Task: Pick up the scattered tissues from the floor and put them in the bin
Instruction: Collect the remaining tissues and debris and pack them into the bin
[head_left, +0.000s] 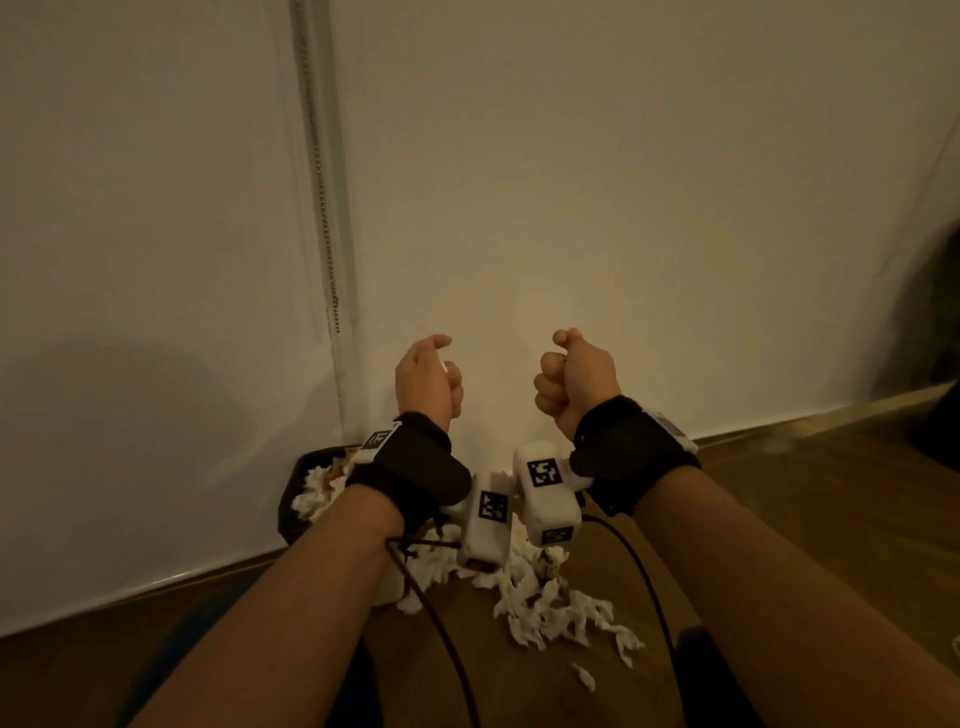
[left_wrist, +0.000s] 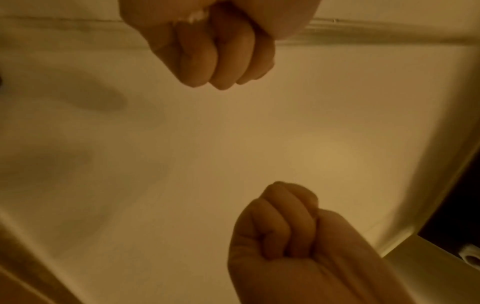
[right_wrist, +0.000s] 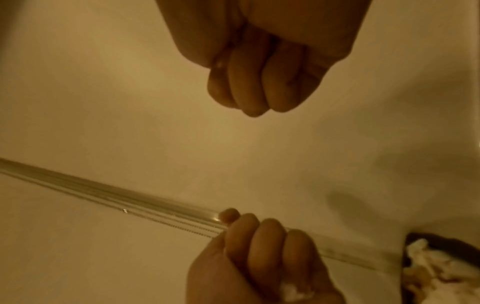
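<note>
Both my hands are raised in front of the wall, above the floor. My left hand (head_left: 428, 379) is curled round a small white tissue scrap (head_left: 444, 366), which peeks out of the fist (left_wrist: 197, 17) (right_wrist: 293, 292). My right hand (head_left: 571, 384) is a tight fist (right_wrist: 259, 72) with nothing showing in it. Below my wrists, a heap of torn white tissues (head_left: 545, 608) lies scattered on the wooden floor. The black bin (head_left: 291, 504) stands against the wall at lower left, with tissues inside (head_left: 317, 491) (right_wrist: 428, 265).
A white wall fills the view ahead, with a vertical rail and bead chain (head_left: 324, 208) above the bin. A baseboard runs along the wooden floor (head_left: 805, 519). A dark blurred shape (head_left: 930, 338) sits at the far right. Black cables (head_left: 447, 639) trail from my wrists.
</note>
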